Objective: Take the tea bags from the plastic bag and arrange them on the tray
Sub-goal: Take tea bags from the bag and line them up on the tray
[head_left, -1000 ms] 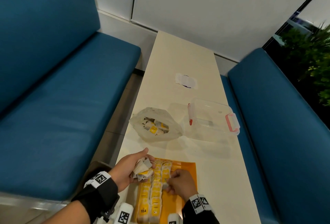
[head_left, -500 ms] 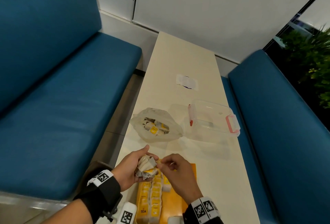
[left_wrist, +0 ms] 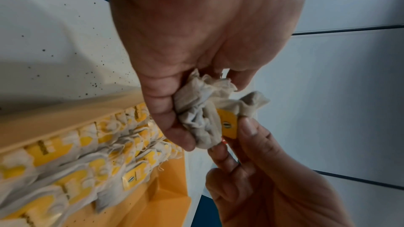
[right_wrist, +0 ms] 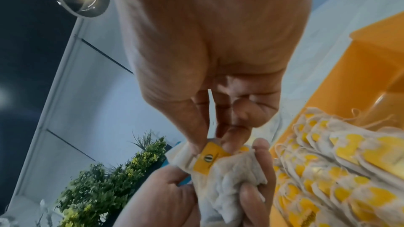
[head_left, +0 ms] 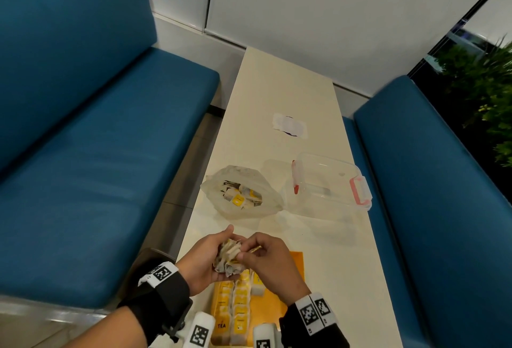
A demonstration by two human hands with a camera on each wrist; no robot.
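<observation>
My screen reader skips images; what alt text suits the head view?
Left hand grips a crumpled bunch of tea bags while the right hand pinches one, above an orange plastic tray lined with tea bags.

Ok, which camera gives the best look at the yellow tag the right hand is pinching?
The left wrist view: the yellow tag faces it, pinched by the right hand. The right wrist view shows it partly behind fingers; the head view shows only a sliver.

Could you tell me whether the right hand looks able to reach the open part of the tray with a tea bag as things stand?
Probably yes. The right hand pinches a tag in the left hand's bunch directly above the tray, whose right side lies bare beside the rows.
</observation>
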